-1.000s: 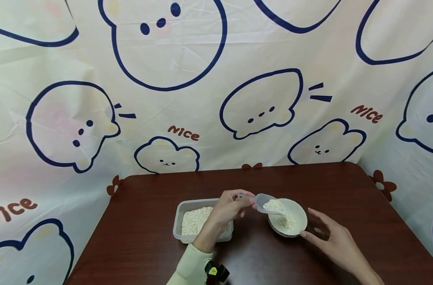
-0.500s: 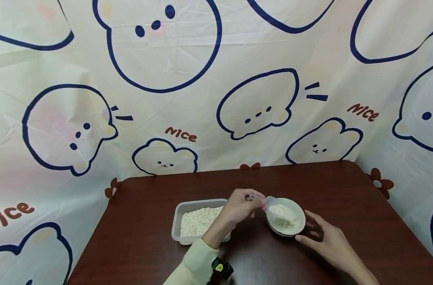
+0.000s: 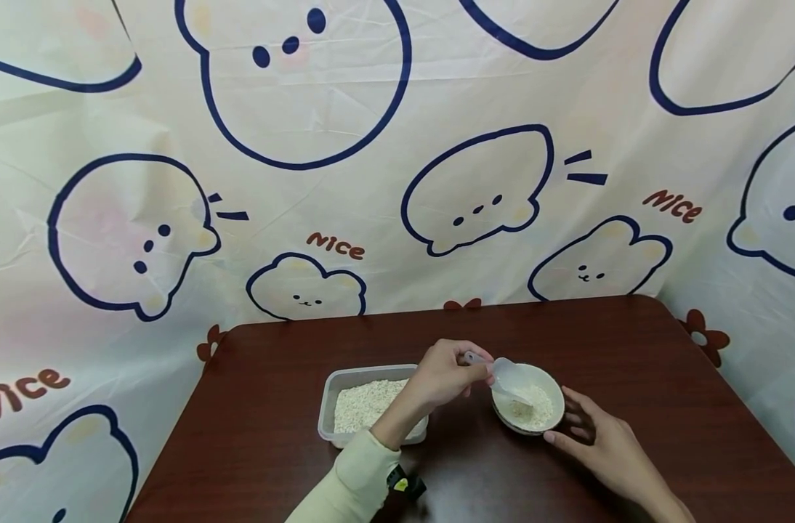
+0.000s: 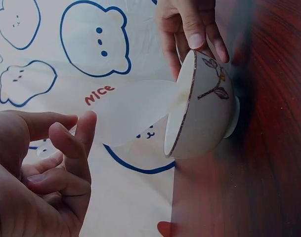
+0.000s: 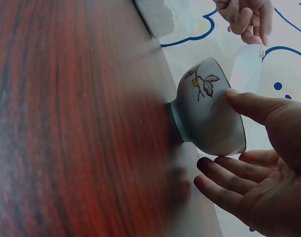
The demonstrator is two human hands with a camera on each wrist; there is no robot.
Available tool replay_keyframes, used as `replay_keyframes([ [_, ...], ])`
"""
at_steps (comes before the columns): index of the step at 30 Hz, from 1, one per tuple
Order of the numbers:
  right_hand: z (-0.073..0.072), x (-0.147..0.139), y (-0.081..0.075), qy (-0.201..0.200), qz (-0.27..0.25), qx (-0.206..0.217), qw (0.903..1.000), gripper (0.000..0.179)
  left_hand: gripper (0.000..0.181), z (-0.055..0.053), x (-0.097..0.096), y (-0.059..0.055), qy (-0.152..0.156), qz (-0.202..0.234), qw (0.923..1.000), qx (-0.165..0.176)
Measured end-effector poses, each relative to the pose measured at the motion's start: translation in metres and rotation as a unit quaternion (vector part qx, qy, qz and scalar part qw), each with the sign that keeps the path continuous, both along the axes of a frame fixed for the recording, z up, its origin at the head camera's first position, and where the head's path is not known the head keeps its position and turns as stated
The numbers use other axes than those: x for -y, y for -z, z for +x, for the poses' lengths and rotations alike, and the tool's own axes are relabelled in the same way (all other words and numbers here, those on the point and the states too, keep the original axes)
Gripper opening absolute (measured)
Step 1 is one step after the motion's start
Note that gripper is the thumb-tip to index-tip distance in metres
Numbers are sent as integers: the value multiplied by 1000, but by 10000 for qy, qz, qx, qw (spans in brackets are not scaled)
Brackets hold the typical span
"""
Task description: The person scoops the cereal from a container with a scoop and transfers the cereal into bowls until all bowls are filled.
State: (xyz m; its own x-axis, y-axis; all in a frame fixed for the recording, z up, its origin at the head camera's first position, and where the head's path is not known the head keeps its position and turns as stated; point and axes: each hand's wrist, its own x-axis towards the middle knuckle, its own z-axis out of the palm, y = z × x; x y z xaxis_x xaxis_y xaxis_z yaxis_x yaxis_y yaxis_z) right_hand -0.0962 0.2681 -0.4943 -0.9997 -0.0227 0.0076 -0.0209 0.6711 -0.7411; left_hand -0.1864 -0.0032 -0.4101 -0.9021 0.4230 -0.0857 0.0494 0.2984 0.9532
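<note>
My left hand [image 3: 445, 374] pinches the handle of a translucent plastic scoop [image 3: 507, 378], its bowl end tipped down over the rim of a small white bowl [image 3: 527, 430]. Pale flakes like oats [image 3: 535, 410] lie inside the bowl. In the right wrist view, the bowl [image 5: 209, 116] shows a leaf-and-flower print. My right hand [image 3: 610, 443] holds the bowl's right side, thumb at the rim and the other fingers lower on its wall. The left wrist view shows my left hand [image 4: 46, 168] at the left, the scoop [image 4: 135, 111] meeting the bowl [image 4: 204, 118].
A clear plastic container [image 3: 328, 414] of the same pale flakes stands left of the bowl, partly behind my left forearm. Both stand on a dark reddish-brown table [image 3: 273, 465]. A cloth printed with cartoon figures [image 3: 384, 283] hangs behind it.
My left hand has moved right and tipped the scoop over the bowl. Flakes have slid from the scoop, and the heap in the bowl is larger. My right hand stays beside the bowl.
</note>
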Motion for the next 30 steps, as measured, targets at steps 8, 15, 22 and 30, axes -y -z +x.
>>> replay_keyframes([
  [8,0,0,1,5,-32,-80,10000,88,11,0,3,-1,38,-40,10000,-11],
  [15,0,0,1,1,11,-130,9999,88,13,0,6,-2,108,4,9999,-52],
  [22,-2,0,-8,73,348,-301,9989,89,14,-1,19,1,128,382,9991,138],
  [30,0,5,-28,250,563,-769,9951,84,22,-1,58,6,-32,818,9962,299],
])
